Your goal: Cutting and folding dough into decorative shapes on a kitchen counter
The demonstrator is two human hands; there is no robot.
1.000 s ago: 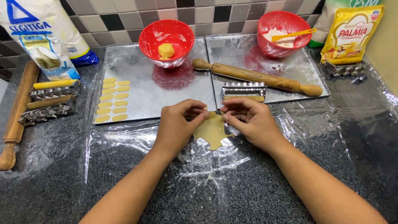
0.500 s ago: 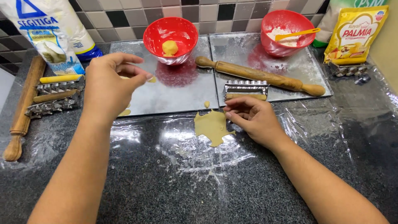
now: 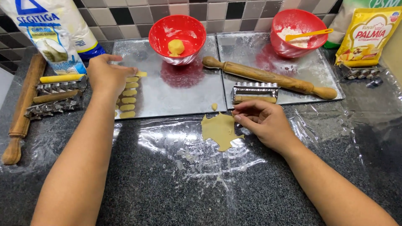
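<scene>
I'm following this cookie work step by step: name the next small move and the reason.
Probably let the left hand set its dough piece on the metal tray at the top of the row of pieces, since it hovers there; the right hand rests on the flat dough sheet.

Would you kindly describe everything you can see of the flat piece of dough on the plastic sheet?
The flat piece of dough is pale yellow, rolled thin, with a ragged, uneven outline and a pointed lower end. It lies flat on the clear plastic sheet that covers the dark speckled counter, just below the edge of the metal baking tray. The right hand rests at its right edge, fingertips touching it. A small crumb of dough sits apart, just above it.
</scene>
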